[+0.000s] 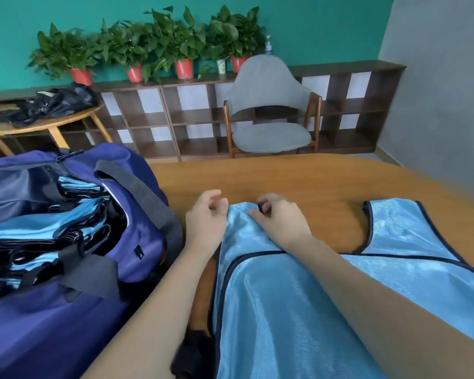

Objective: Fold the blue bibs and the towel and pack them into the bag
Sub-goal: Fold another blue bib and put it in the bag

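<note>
We see a light blue bib [271,296] spread flat on the wooden table [298,176], filling the frame from 6 o'clock out toward 3 o'clock, its dark-trimmed shoulder straps pointing to 12 o'clock. Our right hand [281,218] rests on the left strap near the centre of the frame, fingers curled and pinching the strap's dark top edge. Our left hand [207,217] sits just beside it at 9 o'clock of the strap, fingers loosely curled; its fingertips are at the fabric's edge, and we cannot tell whether they hold any of it. The bib's second strap [411,228] lies flat toward 3 o'clock, apart from both hands.

At 9 o'clock stands the open purple bag [115,242], touching the left forearm, with a stack of folded blue bibs [52,231] inside and grey handles [145,198] draped over its rim.

Toward 12 o'clock we see a grey chair [271,105] before a low brown shelf unit [153,119], with 4 red-potted plants [159,45] on top. At 10 o'clock a round table [39,124] carries dark fabric [52,102].
</note>
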### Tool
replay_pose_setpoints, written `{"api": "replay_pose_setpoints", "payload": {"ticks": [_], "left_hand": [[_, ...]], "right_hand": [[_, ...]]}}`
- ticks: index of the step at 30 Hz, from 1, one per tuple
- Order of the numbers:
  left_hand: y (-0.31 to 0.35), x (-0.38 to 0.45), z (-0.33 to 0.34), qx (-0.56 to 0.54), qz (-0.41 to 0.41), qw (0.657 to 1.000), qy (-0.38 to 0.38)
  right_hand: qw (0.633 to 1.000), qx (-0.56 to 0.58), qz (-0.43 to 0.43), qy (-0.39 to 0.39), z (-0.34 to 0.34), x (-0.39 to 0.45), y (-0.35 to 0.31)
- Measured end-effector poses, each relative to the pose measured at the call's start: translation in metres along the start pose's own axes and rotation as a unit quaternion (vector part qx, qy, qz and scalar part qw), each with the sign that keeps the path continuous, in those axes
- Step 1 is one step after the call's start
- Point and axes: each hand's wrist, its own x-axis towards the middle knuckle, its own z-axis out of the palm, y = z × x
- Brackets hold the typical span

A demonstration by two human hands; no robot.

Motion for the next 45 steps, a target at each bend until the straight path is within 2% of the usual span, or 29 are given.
{"api": "replay_pose_setpoints", "payload": {"ticks": [4,8,13,18,22,25,27,29,32,36,38,40,45], "left_hand": [[-0.005,0.003,-0.009,0.027,-0.003,1.0,0.006],[-0.004,-0.002,-0.008,0.016,0.0,1.0,-0.009],[0.002,-0.004,-0.001,-0.025,0.008,0.997,-0.068],[0.01,-0.006,0.0,-0.045,-0.001,0.998,-0.046],[0.01,-0.007,0.001,-0.174,-0.042,0.984,-0.008],[0.013,-0.004,-0.001,-0.302,-0.108,0.947,-0.026],[0.014,-0.002,-0.002,-0.364,-0.115,0.923,-0.041],[0.012,0.001,-0.002,-0.379,-0.108,0.918,-0.034],[0.005,0.004,0.0,-0.33,-0.092,0.939,-0.01],[-0.003,0.006,0.004,-0.104,0.011,0.994,-0.01],[-0.007,0.007,0.006,-0.005,0.049,0.998,-0.04],[-0.012,0.008,0.007,0.049,0.078,0.995,-0.047],[-0.014,0.005,0.007,0.091,0.129,0.987,-0.022]], "right_hand": [[0.998,0.045,-0.031,-0.014,0.002,-0.003,0.008],[0.984,0.169,-0.053,-0.009,-0.004,-0.008,0.007],[0.942,0.333,-0.016,-0.016,-0.014,-0.014,0.003],[0.906,0.422,-0.013,0.017,-0.018,-0.014,0.005],[0.905,0.426,-0.004,0.024,-0.017,-0.014,0.005],[0.907,0.422,-0.008,0.017,-0.016,-0.014,0.005],[0.911,0.413,-0.004,0.015,-0.015,-0.013,0.005],[0.912,0.409,0.007,0.022,-0.014,-0.013,0.004],[0.941,0.336,0.023,0.047,-0.011,-0.008,0.007],[0.992,0.124,-0.002,0.035,-0.003,-0.003,0.013],[0.999,0.039,-0.027,0.009,0.001,-0.002,0.015],[0.999,0.003,-0.033,-0.004,0.002,-0.002,0.015],[0.999,0.002,-0.032,0.002,0.003,0.001,0.013]]}}
